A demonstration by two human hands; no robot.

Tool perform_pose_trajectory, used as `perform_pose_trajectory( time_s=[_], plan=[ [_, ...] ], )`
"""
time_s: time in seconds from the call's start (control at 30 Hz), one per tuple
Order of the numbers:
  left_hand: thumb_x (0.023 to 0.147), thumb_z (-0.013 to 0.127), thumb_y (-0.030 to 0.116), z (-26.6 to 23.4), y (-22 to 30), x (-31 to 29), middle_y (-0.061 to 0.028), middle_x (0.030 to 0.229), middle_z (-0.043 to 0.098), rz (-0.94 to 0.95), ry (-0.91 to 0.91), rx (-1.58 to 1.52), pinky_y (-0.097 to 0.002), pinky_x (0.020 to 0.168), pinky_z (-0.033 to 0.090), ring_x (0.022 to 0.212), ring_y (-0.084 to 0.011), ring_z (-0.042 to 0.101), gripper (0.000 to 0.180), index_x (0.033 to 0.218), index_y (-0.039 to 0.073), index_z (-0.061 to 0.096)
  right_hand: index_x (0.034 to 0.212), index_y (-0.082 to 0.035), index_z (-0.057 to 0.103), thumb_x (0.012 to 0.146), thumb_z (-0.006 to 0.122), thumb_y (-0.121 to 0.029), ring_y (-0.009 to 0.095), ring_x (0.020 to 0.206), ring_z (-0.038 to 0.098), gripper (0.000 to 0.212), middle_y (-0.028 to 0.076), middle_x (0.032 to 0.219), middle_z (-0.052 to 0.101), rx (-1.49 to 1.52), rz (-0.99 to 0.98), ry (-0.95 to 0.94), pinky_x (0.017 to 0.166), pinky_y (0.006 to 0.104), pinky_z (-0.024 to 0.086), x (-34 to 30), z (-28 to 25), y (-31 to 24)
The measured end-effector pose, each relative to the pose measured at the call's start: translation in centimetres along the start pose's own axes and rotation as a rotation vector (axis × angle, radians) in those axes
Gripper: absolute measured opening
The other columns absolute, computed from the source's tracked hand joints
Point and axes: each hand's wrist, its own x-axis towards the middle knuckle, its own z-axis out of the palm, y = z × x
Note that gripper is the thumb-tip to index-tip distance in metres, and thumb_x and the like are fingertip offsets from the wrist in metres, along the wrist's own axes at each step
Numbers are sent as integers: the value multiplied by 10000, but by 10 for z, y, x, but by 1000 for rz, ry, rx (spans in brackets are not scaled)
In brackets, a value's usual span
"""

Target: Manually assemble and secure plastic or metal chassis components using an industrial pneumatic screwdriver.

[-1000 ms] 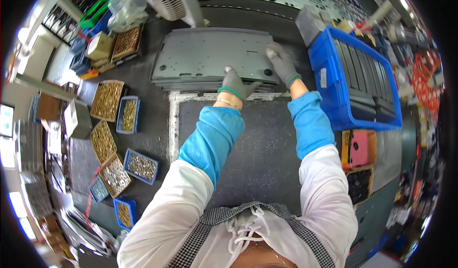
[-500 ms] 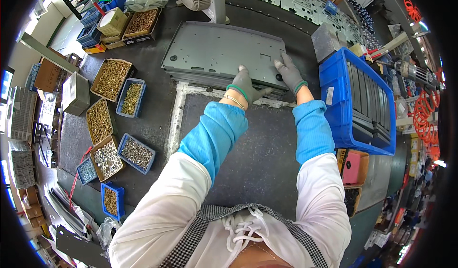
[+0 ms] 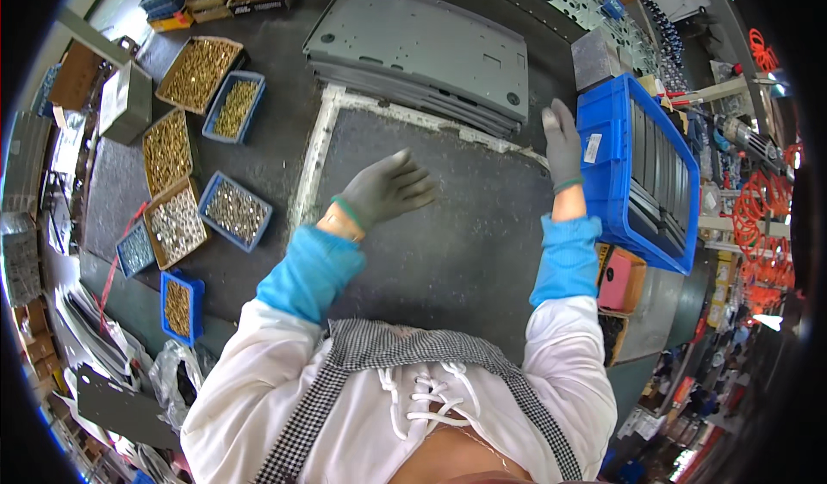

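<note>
Both my hands wear grey gloves. My left hand hovers over the dark work surface, with its fingers stretched to the right and nothing in them. Close to the left wall of a blue plastic crate, my right hand points away from me, fingers extended, holding nothing; I cannot tell if it touches the crate. Beyond both hands lies a stack of flat grey metal panels, its near right corner not far from my right hand. Dark panels stand in a row inside the crate.
On the left are several bins of small metal parts, including a tray of brass fasteners and a blue bin of silver ones. A grey metal block sits behind the crate. Red coiled hoses hang at far right.
Both hands have come off the panel stack. The left moved back toward me and to the left; the right moved to the crate's side. The view has shifted, placing the stack higher.
</note>
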Motion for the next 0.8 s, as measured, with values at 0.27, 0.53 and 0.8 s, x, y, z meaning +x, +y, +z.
perform_pose_trajectory(
  time_s=[0.27, 0.53, 0.8],
  plan=[
    [1029, 540, 299, -59, -69, -87, -210, 1536, 372, 14, 123, -36, -497, 1154, 368, 1396, -371, 399, 619, 1503, -18, 300, 1290, -16, 614, 966, 636, -305, 230, 1162, 612, 435, 148, 1245, 667, -153, 61, -35, 1007, 333, 452, -164, -3, 1],
    [1017, 562, 292, -12, -76, -73, -205, 1534, 375, 82, 73, -48, -484, 1140, 389, 1387, -364, 414, 595, 1483, -1, 335, 1244, -23, 640, 958, 633, -251, 192, 1086, 627, 366, 115, 1172, 692, -218, -133, -249, 961, 317, 466, -141, -28, -78],
    [950, 670, 307, 92, 7, 35, -162, 1530, 390, 339, 159, -79, -479, 1147, 347, 1415, -348, 362, 629, 1429, -2, 403, 1211, -18, 644, 967, 611, -292, 219, 1086, 643, 368, 147, 1134, 697, -353, -244, -497, 948, 319, 473, 20, -2, -127]
  ],
)
